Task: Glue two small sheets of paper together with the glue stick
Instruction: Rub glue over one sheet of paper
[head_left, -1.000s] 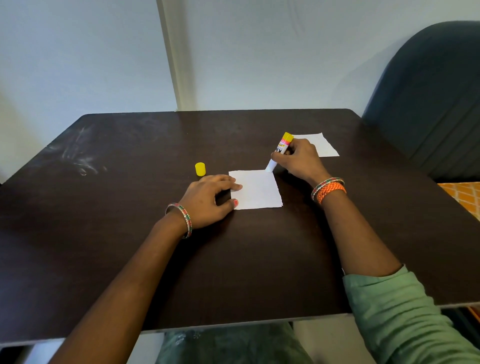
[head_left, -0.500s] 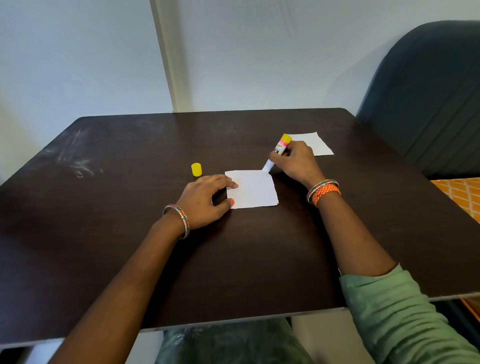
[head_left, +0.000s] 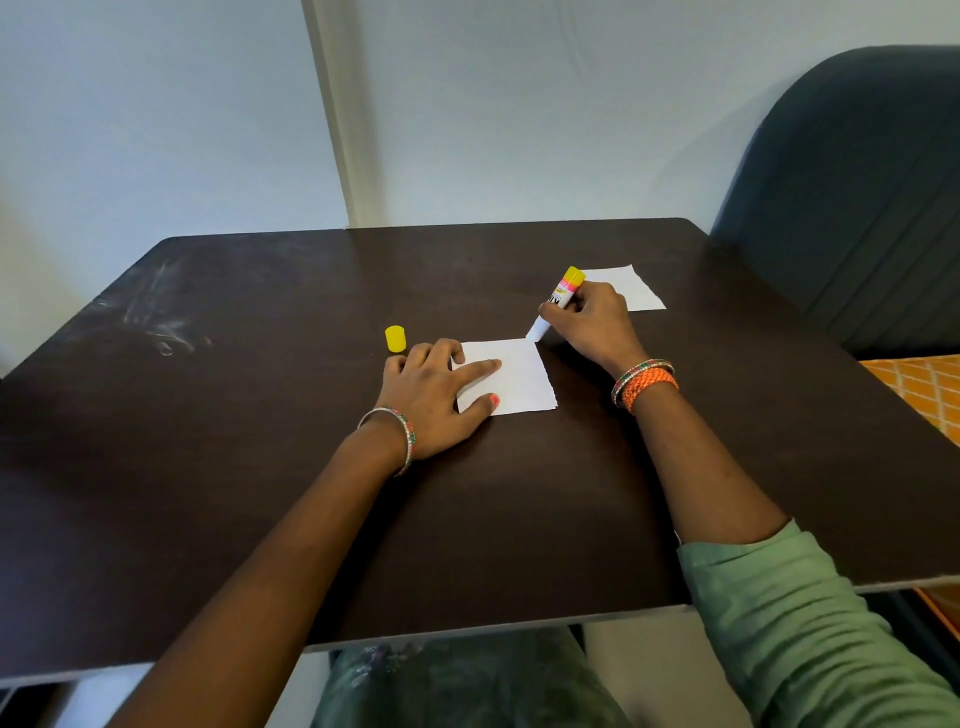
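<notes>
Head view: dark table (head_left: 218, 467) carries everything. Near sheet (head_left: 522, 382) lies flat at the table's middle, pinned along its left edge by the left hand (head_left: 434, 397), fingers spread flat. Second sheet (head_left: 631, 288) lies toward the far right corner, partly behind the right hand (head_left: 592, 325). That hand pinches the tilted glue stick (head_left: 556, 306), tip touching the near sheet's far right corner. Yellow cap (head_left: 396, 339) stands just beyond the left hand.

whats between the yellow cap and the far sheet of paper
In the head view, the right hand holding the glue stick sits between the yellow cap and far sheet.
</notes>
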